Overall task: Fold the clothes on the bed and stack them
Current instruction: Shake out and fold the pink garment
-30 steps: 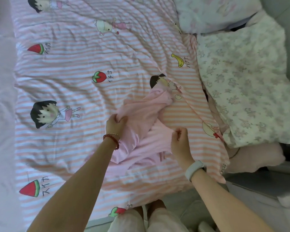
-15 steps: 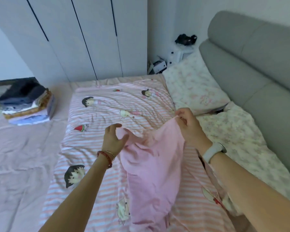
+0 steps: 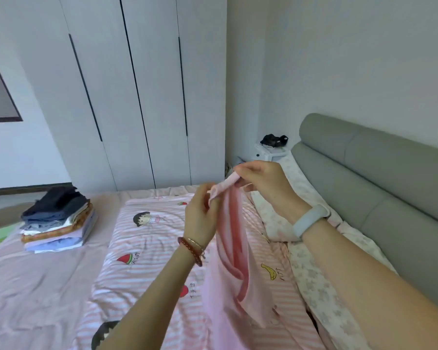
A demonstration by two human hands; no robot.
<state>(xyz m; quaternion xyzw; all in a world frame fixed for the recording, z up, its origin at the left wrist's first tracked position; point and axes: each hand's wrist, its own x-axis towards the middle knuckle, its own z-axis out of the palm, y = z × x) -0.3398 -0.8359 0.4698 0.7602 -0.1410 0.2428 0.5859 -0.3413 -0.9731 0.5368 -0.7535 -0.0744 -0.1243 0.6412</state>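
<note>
Holding the pink garment (image 3: 234, 261) raised above the bed (image 3: 36, 281), both hands pinch its top edge. The left hand (image 3: 201, 218) grips the edge with curled fingers; the right hand (image 3: 264, 183) pinches the same edge slightly higher and to the right. The garment hangs down in loose folds over the striped cartoon-print quilt (image 3: 147, 253). A stack of folded clothes (image 3: 57, 222) sits on the bed's far left side, well apart from the hands. A grey headboard (image 3: 379, 178) runs along the right.
</note>
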